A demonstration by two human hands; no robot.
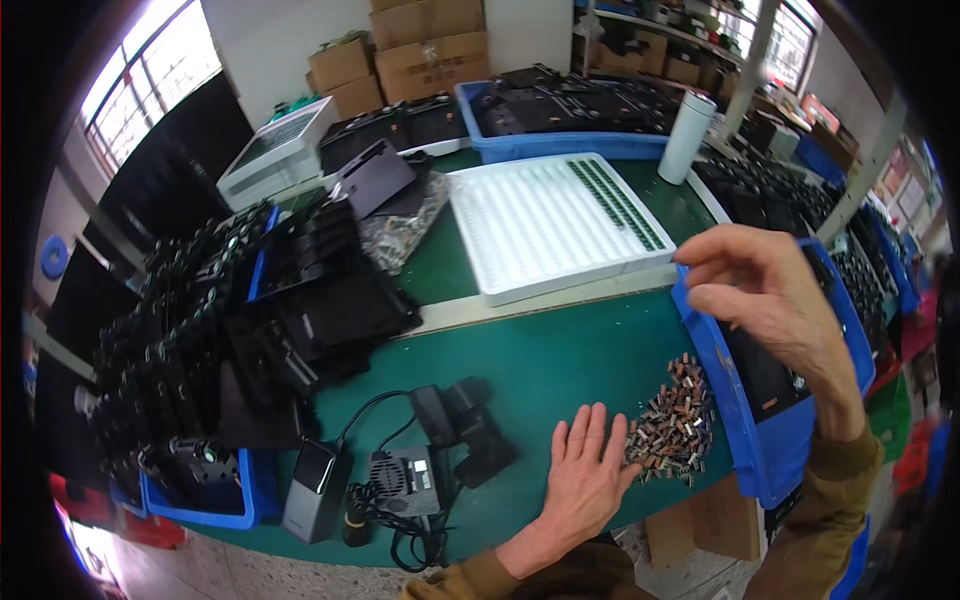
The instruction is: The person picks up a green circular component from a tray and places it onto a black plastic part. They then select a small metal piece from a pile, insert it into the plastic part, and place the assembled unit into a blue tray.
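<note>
My left hand [585,475] lies flat on the green tabletop with its fingers stretched out. Its thumb side touches the edge of a heap of small copper and silver metal parts [675,425]. My right hand [765,295] is raised over the near-right blue bin [735,410], fingers curled and thumb apart from them. Nothing shows between its fingertips. Dark flat pieces lie inside that bin, partly covered by my right hand and forearm. Beyond the hands sits a white tray [530,235] of small slots, with rows of small green pieces along its right side.
Black plastic parts [190,340] are stacked high on the left. A dark power bank [317,490] and a cabled device [405,480] lie near the front edge. A white bottle [687,138] stands behind the tray, beside a blue crate [560,147] of black parts.
</note>
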